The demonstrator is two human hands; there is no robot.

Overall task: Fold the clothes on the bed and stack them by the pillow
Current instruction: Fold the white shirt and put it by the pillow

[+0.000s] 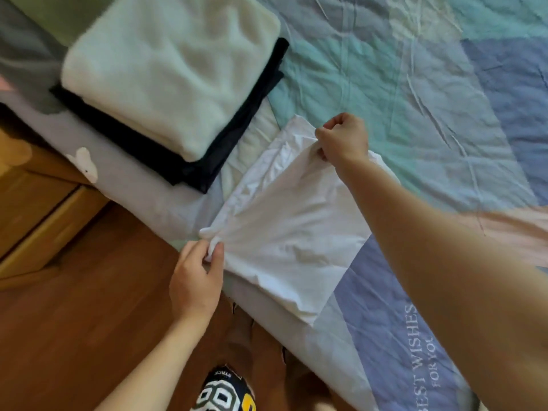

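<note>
A white garment (284, 221) lies partly folded near the bed's edge. My left hand (197, 277) pinches its near corner at the mattress edge. Over the far side, my right hand (344, 140) grips the upper edge, and the cloth is pulled taut between the two hands. To the upper left, a folded cream fleece (166, 75) rests on a folded black garment (189, 161), stacked beside a grey pillow (23, 54) at the frame's left edge.
The bed carries a patchwork quilt (415, 99) in teal, blue and pink with printed lettering. A wooden nightstand (32, 203) stands at the left over a wooden floor (89, 307). My patterned shirt shows at the bottom.
</note>
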